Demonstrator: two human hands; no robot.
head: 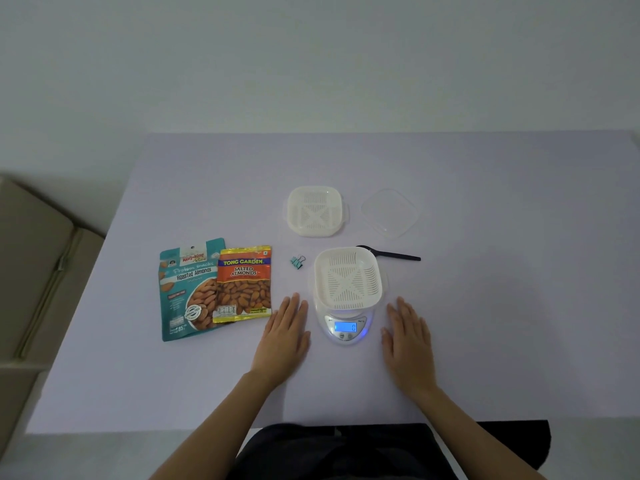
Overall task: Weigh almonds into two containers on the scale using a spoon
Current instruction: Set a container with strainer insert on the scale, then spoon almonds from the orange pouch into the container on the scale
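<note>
**On the bench (207,393): hands flat, scale (344,329) reading zero**

Either side of the scale, the left hand (285,336) and right hand (408,344) lie palm-down, fingers (294,306) straight, holding nothing. One white container (348,277) sits on the scale, the second container (315,211) beyond it. A black spoon (398,255) lies just behind the scale; two almond packets (214,289) lie to the left.

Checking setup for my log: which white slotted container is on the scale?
The nearer white slotted container, atop the scale reading 0; the far container lies on the table behind it.
</note>
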